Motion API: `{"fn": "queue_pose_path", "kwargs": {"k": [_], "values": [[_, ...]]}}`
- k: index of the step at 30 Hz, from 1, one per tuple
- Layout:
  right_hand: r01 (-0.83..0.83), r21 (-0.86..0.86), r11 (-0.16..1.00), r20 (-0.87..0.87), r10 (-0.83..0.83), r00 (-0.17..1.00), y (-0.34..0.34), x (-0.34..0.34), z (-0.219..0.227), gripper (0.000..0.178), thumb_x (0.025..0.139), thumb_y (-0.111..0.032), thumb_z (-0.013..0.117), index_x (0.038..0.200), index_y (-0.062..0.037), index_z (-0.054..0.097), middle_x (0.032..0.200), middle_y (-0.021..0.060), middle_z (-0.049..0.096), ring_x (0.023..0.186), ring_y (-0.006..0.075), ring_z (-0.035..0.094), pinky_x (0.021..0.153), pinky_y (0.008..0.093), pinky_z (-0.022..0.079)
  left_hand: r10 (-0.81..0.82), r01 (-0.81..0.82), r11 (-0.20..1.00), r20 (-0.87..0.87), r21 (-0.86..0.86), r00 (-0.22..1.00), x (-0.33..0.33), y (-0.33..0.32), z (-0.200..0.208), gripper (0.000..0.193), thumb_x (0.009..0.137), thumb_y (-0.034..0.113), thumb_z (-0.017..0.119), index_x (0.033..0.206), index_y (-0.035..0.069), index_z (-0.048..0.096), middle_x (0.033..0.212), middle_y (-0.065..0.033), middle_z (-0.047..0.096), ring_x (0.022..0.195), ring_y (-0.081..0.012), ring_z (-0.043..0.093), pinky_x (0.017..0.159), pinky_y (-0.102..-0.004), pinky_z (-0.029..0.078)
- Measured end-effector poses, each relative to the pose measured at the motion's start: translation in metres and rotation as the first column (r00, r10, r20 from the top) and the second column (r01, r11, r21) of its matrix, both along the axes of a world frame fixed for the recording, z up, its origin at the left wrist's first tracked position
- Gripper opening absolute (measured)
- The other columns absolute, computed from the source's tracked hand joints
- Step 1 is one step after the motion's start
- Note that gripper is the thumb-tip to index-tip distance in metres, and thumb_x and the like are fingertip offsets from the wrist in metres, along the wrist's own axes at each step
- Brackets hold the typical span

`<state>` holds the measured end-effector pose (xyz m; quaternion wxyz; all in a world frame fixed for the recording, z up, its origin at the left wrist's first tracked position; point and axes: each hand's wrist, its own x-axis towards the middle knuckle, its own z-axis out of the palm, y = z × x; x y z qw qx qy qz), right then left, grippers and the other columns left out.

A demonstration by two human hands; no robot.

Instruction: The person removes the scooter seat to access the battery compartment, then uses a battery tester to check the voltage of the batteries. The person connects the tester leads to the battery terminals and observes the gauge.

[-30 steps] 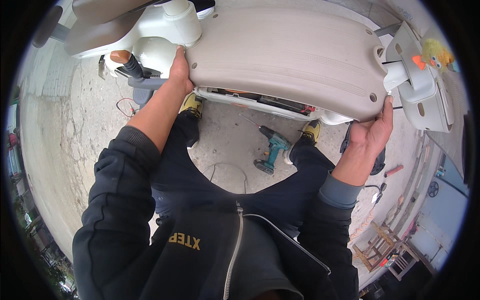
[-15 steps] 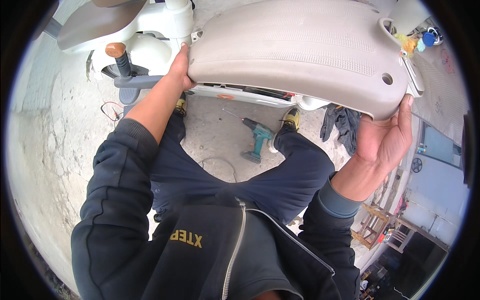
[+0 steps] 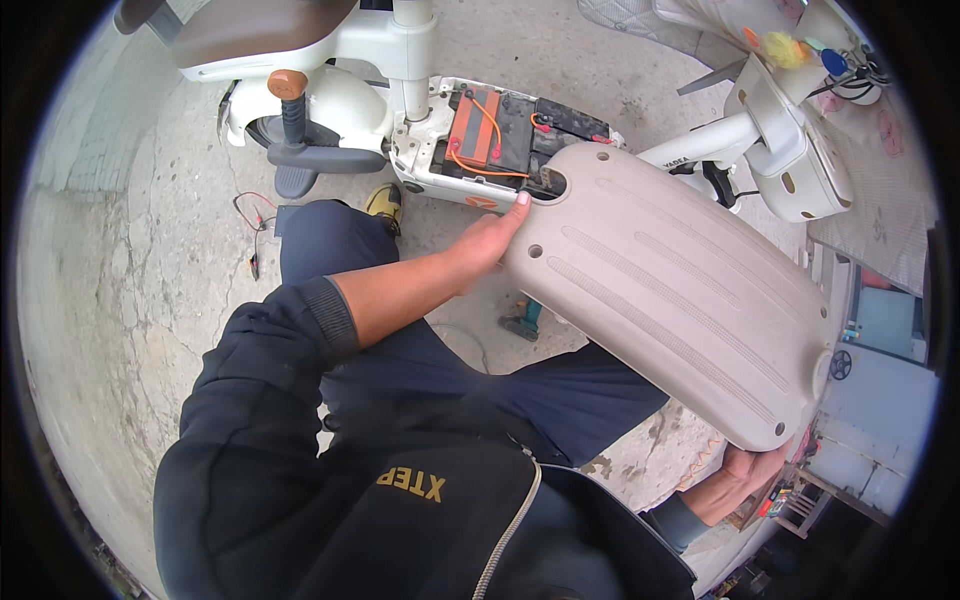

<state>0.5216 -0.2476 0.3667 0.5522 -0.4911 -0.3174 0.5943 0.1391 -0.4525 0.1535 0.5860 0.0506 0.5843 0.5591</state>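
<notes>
Left grip (image 3: 488,243) is closed around one end of the taupe floor cover (image 3: 680,300), thumb over its edge beside the notched end and the other fingers out of sight beneath. Right grip (image 3: 742,472) supports the opposite end from below at the lower corner; its fingers are partly hidden, so how tightly it is closed is hard to tell, though it does appear to have hold of the cover. Slung between the two, the cover lies diagonally off its seat on the white scooter (image 3: 350,118), its notched end overlapping the battery compartment (image 3: 433,184) in view; whether they touch there is unclear.

Judging by this, the uncovering looks essentially done: the compartment is largely exposed, with dark batteries (image 3: 474,125) seated inside and orange wires (image 3: 487,174) running across them. The holes near the cover's corners show no screw heads that can be made out. What seems left is finding the cover a resting place, since both hands are occupied with it. Nothing inside looks lifted out. On the floor, a teal drill (image 3: 530,317) lies partly hidden beneath the cover.
</notes>
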Motion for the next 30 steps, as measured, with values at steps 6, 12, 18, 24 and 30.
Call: {"fn": "queue_pose_path", "kwargs": {"k": [6,12,18,24,30], "values": [[0.316,0.136,0.939,0.126,-0.333,0.934,0.0,0.111,0.016,0.045,0.108,-0.026,0.048,0.14,0.0027,0.056,0.14,0.0184,0.062,0.126,0.0341,0.062,0.107,0.0528,0.053,-0.401,0.419,0.908,-0.255,0.015,0.88,0.029,0.038,-0.022,0.093,0.094,0.078,0.051,0.139,-0.002,0.059,0.137,-0.0194,0.061,0.125,-0.031,0.058,0.103,-0.0446,0.049],[0.641,0.142,0.755,0.05,-0.652,0.757,0.008,0.202,-0.01,0.047,0.109,-0.03,0.04,0.138,0.003,0.058,0.138,0.0202,0.063,0.124,0.0381,0.062,0.105,0.0593,0.053,-0.574,0.526,0.809,-0.542,-0.262,0.614,0.016,0.045,-0.072,0.068,0.095,0.064,0.062,0.119,0.002,0.074,0.122,-0.0208,0.071,0.114,-0.0329,0.066,0.1,-0.0427,0.051],[0.773,0.031,0.634,-0.078,-0.769,0.634,0.045,0.27,-0.107,0.048,0.109,-0.033,0.037,0.132,0.001,0.061,0.135,0.0173,0.065,0.122,0.0363,0.064,0.102,0.058,0.056,-0.692,0.487,0.717,-0.596,-0.499,0.408,0.001,0.027,-0.108,0.059,0.091,0.057,0.068,0.107,0.001,0.077,0.103,-0.024,0.074,0.1,-0.037,0.07,0.091,-0.0446,0.054],[0.823,0.034,0.566,-0.122,-0.815,0.566,0.072,0.258,-0.206,0.05,0.096,-0.029,0.052,0.137,-0.001,0.057,0.141,0.0172,0.062,0.127,0.035,0.061,0.11,0.0559,0.049,-0.733,0.405,0.679,-0.599,-0.613,0.322,0.012,0.004,-0.124,0.055,0.089,0.053,0.068,0.095,0.0,0.077,0.099,-0.0245,0.074,0.099,-0.0386,0.07,0.088,-0.0451,0.055],[0.858,-0.332,0.393,-0.202,-0.918,0.342,0.082,0.28,-0.335,0.048,0.099,-0.036,0.05,0.132,-0.0028,0.061,0.139,0.0129,0.065,0.128,0.0314,0.062,0.108,0.052,0.051,-0.784,0.253,0.601,-0.497,-0.758,0.373,0.055,-0.018,-0.126,0.06,0.086,0.057,0.068,0.101,0.0,0.078,0.105,-0.0228,0.074,0.105,-0.0384,0.07,0.092,-0.0451,0.055]]}}
